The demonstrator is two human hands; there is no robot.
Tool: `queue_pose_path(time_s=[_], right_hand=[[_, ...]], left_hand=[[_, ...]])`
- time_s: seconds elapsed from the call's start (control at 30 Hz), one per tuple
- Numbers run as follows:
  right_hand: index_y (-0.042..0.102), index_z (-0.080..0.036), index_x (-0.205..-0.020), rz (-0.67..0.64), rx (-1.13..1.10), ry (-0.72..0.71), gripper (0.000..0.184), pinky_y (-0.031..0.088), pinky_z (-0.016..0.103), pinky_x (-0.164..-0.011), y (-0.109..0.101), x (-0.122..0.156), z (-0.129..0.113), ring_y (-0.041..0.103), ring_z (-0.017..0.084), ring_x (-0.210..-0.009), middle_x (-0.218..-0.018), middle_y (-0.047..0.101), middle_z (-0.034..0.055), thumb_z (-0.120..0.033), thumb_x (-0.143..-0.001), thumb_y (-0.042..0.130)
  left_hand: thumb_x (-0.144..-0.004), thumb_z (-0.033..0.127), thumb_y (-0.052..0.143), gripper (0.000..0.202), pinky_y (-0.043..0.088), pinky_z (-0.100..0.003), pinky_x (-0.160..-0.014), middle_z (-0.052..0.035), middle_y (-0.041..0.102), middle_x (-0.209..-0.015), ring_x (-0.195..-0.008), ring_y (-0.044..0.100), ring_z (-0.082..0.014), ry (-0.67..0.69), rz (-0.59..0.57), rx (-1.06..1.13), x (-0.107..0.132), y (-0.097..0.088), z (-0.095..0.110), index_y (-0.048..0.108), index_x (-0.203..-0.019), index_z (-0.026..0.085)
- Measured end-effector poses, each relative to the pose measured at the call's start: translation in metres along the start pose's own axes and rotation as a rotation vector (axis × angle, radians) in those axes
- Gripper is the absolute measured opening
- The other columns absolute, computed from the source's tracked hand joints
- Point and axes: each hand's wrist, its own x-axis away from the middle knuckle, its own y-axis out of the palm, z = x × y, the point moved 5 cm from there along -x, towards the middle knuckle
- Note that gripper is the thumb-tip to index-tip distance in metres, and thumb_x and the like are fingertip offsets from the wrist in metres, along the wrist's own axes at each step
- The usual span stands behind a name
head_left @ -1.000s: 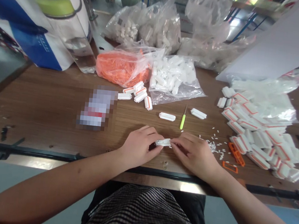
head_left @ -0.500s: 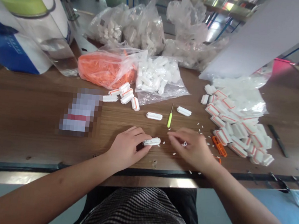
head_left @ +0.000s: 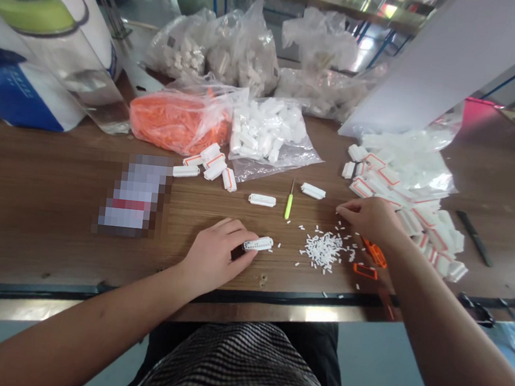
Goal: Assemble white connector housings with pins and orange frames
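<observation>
Low over the table, my left hand (head_left: 215,252) grips a white connector housing (head_left: 259,243) between thumb and fingers, its row of small holes facing up. To the right, my right hand (head_left: 370,219) is pinched closed beside the pile of white housings with orange strips (head_left: 439,238); whatever its fingertips hold is too small to make out. Between the hands lies a heap of tiny white pins (head_left: 323,250), with more scattered around it. Orange plastic frames (head_left: 365,271) rest just below my right wrist. Farther back are a screwdriver with a yellow-green handle (head_left: 288,205) and two single white housings (head_left: 262,200).
A bag of orange parts (head_left: 177,121) and a bag of white housings (head_left: 265,133) stand at the back, with several full clear bags behind. A green-lidded bottle (head_left: 70,59) is at left. A dark stick-like tool (head_left: 474,238) lies far right.
My right hand has moved right and away from me, off the heap of tiny white pins, which now shows fully. My left hand still holds the connector housing in the same place.
</observation>
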Motion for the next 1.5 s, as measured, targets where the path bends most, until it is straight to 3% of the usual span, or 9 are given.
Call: queue_pose_path(time_s=[0.17,0.53,0.83,1.0,1.13,1.23,1.37,1.5], right_hand=[[0.081,-0.024,-0.081,0.000,0.015,-0.017,0.027,0.042,0.029,-0.057,-0.002,0.001,0.001,0.068,0.024,-0.069,-0.071,0.075,0.0049,-0.040,-0.077,0.060],[0.078,-0.022,-0.081,0.015,-0.010,-0.036,0.024,0.041,0.031,-0.059,0.006,0.000,0.003,0.066,0.023,-0.068,-0.066,0.072,0.0040,-0.037,-0.077,0.060],[0.079,-0.022,-0.084,0.072,0.154,-0.049,0.032,0.039,0.034,-0.059,0.004,0.011,-0.006,0.067,0.028,-0.072,-0.077,0.075,0.0101,-0.042,-0.083,0.054],[0.075,-0.022,-0.071,0.142,-0.008,-0.034,0.021,0.039,0.031,-0.056,0.000,0.014,-0.009,0.063,0.023,-0.061,-0.062,0.070,0.0060,-0.037,-0.076,0.060],[0.070,-0.021,-0.069,0.102,-0.354,-0.089,0.018,0.040,0.027,-0.051,-0.001,0.037,-0.036,0.058,0.016,-0.053,-0.057,0.067,0.0019,-0.037,-0.072,0.063],[0.069,-0.021,-0.074,-0.073,-0.588,-0.318,0.021,0.046,0.025,-0.058,0.008,0.069,-0.082,0.062,0.015,-0.062,-0.070,0.071,0.0017,-0.039,-0.080,0.061],[0.066,-0.021,-0.073,-0.176,-0.627,-0.537,0.019,0.043,0.024,-0.056,0.024,0.098,-0.122,0.056,0.011,-0.058,-0.066,0.067,-0.0013,-0.034,-0.086,0.058],[0.065,-0.021,-0.074,-0.167,-0.611,-0.536,0.018,0.037,0.024,-0.050,0.036,0.098,-0.122,0.048,0.009,-0.052,-0.061,0.061,-0.0035,-0.031,-0.087,0.058]], left_hand=[[-0.089,0.024,0.061,0.011,0.052,-0.033,-0.076,-0.0014,0.067,-0.086,-0.082,0.061,-0.0174,0.003,0.026,0.011,0.000,-0.001,0.001,0.068,-0.097,0.021],[-0.091,0.028,0.060,0.016,0.052,-0.032,-0.075,-0.0022,0.066,-0.086,-0.082,0.061,-0.0173,-0.002,0.017,0.007,0.002,0.001,0.000,0.069,-0.101,0.020],[-0.090,0.027,0.061,0.015,0.052,-0.032,-0.075,-0.0021,0.067,-0.087,-0.082,0.061,-0.0174,-0.007,0.023,0.009,0.003,0.000,0.000,0.069,-0.101,0.020],[-0.090,0.027,0.061,0.015,0.052,-0.033,-0.074,-0.0019,0.067,-0.086,-0.081,0.061,-0.0179,0.001,0.029,0.005,0.002,0.000,0.001,0.069,-0.100,0.020],[-0.090,0.028,0.059,0.016,0.053,-0.033,-0.075,-0.0018,0.067,-0.086,-0.082,0.061,-0.0176,-0.009,0.019,0.006,0.002,-0.001,0.001,0.069,-0.101,0.020],[-0.091,0.029,0.058,0.016,0.052,-0.032,-0.078,-0.0013,0.067,-0.087,-0.084,0.061,-0.0173,-0.027,0.003,0.007,0.002,-0.001,0.001,0.069,-0.101,0.021],[-0.091,0.028,0.059,0.015,0.052,-0.032,-0.076,-0.0017,0.066,-0.086,-0.083,0.061,-0.0176,-0.036,-0.015,0.012,0.001,-0.001,0.002,0.069,-0.099,0.021],[-0.091,0.027,0.059,0.015,0.052,-0.033,-0.078,-0.0024,0.067,-0.088,-0.083,0.061,-0.0179,-0.034,-0.018,0.011,0.001,0.000,0.003,0.069,-0.099,0.021]])
